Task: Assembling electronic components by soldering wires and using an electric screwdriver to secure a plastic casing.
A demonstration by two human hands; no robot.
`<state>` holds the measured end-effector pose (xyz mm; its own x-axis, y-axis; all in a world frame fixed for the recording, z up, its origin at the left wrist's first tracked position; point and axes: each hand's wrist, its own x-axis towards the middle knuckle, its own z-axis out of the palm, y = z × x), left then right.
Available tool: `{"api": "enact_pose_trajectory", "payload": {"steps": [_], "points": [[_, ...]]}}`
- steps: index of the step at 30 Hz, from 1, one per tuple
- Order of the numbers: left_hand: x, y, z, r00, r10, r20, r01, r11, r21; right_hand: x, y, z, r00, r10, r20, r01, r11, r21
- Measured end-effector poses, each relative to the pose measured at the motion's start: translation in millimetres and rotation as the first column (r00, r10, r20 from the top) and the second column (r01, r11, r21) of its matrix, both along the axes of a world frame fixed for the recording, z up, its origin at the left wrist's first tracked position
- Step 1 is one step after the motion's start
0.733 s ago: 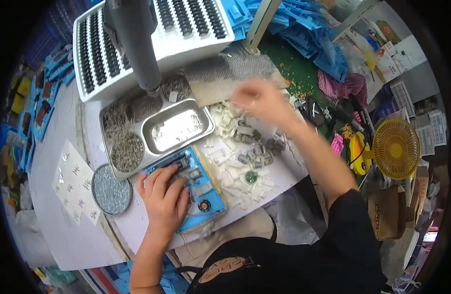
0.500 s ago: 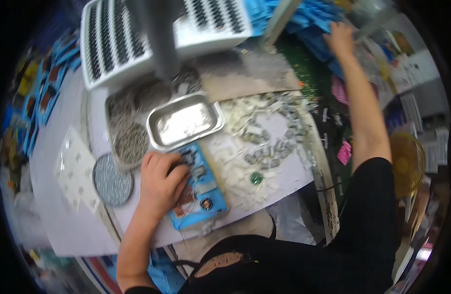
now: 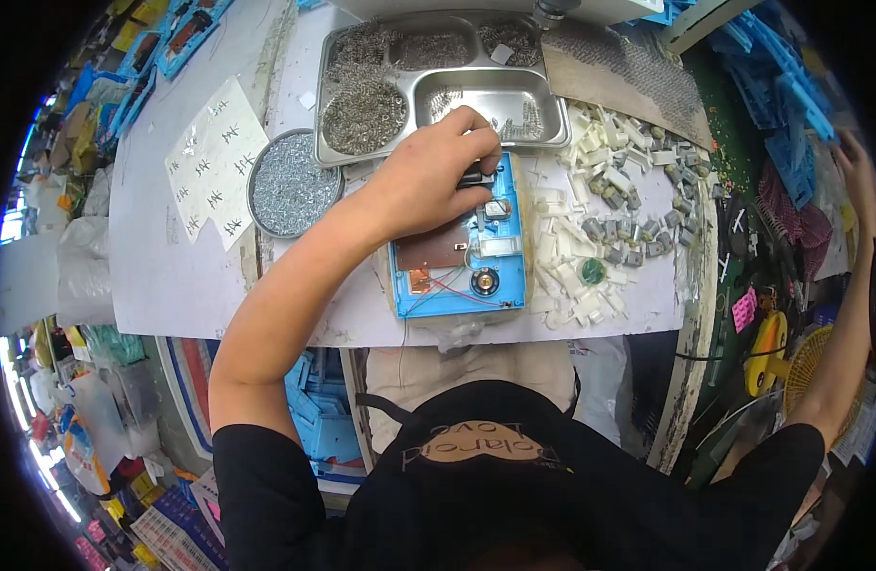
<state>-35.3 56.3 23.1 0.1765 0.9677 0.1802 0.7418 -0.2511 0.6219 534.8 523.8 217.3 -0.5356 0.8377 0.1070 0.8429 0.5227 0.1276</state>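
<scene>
A blue plastic case lies on the table in front of me. In it sit a brown circuit board, a small motor, a clear-white part, a round speaker and thin wires. My left hand is closed over the case's upper left part, thumb and fingers around a black part that they mostly hide. Far to the right, my right hand reaches up to the stacked blue plastic shells. Its fingertips meet a shell's edge; whether they grip it is unclear in the dim rim.
Beyond the case stands a metal tray with springs in its compartments. Left of it are a round dish of screws and a white sheet with small metal pieces. White plastic parts and small motors lie heaped right of the case.
The view has turned, so the table appears shifted and squarer. My left hand stays at the case's upper left. My right arm remains stretched out to the blue shells.
</scene>
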Motion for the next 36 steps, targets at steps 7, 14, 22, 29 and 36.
{"api": "enact_pose_trajectory", "payload": {"steps": [7, 14, 22, 29, 36], "points": [[10, 3, 11, 0.979, 0.072, -0.189, -0.084, 0.995, -0.054, -70, -103, -43, 0.998, 0.056, -0.032, -0.062, 0.976, -0.209], [4, -3, 1, 0.989, 0.081, -0.125, -0.080, 0.997, 0.012, -108, -134, -31, 0.989, -0.040, -0.146, -0.003, 0.958, -0.288], [-6, -16, 7, 1.000, 0.022, 0.018, -0.022, 1.000, 0.017, -123, -153, -13, 0.965, -0.059, -0.255, -0.081, 0.858, -0.506], [3, -30, 35, 0.984, 0.054, 0.167, -0.099, 0.956, 0.277, -135, -258, 20, 0.836, -0.021, -0.548, -0.203, 0.917, -0.345], [6, -38, 85, 0.704, 0.106, 0.702, -0.067, 0.994, -0.083, -304, -340, -67, 0.272, -0.080, -0.959, -0.685, 0.684, -0.251]]}}
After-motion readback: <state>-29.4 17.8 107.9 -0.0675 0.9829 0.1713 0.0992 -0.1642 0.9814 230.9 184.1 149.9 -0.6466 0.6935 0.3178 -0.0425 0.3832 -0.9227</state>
